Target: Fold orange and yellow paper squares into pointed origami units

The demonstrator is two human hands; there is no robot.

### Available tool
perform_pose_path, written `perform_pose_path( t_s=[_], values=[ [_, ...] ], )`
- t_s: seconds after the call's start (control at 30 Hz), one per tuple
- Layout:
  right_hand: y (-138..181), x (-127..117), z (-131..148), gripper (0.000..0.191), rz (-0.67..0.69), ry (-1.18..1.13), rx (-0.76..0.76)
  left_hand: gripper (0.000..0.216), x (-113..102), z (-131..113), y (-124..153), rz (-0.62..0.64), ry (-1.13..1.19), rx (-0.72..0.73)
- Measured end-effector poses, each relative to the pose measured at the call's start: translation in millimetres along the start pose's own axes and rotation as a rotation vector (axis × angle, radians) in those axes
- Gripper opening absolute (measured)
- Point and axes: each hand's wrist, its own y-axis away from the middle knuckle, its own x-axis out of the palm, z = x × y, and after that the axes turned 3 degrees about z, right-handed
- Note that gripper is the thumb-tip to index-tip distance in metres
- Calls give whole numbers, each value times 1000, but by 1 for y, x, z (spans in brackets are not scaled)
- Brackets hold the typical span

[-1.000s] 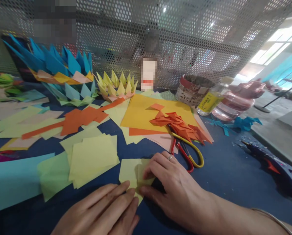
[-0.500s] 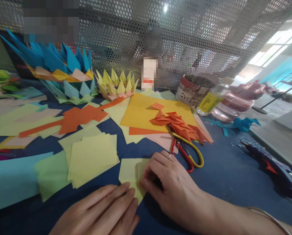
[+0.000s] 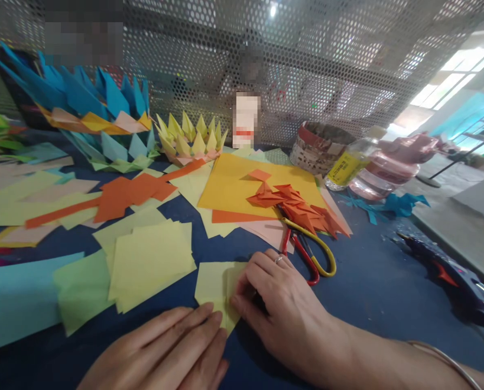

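Note:
On the dark blue table lies a pale yellow sheet of paper, folded at its lower corners, with a crease down its middle. My left hand rests flat on its lower left part, fingers stretched out. Curled fingers of my right hand pinch the paper's right side near the crease; the exact fingertip contact is partly hidden. Left of this sheet is a stack of pale yellow paper squares. Scissors with red and yellow handles lie just beyond my right hand.
Folded orange paper pieces lie on yellow-orange sheets. Blue and yellow pointed paper constructions stand behind. A glue gun lies right, below a roll of tape, a labelled bottle and a pink bottle.
The view has shifted very slightly. Both hands stay nearly in the same place on the folded yellow paper.

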Motion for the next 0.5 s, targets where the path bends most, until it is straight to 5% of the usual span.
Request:
perform_pose_path(
  t_s=[0.5],
  values=[
    [1, -1, -1, 18, -12, -7, -7, 39, -5, 2, -11, 121, -38, -3]
  ],
)
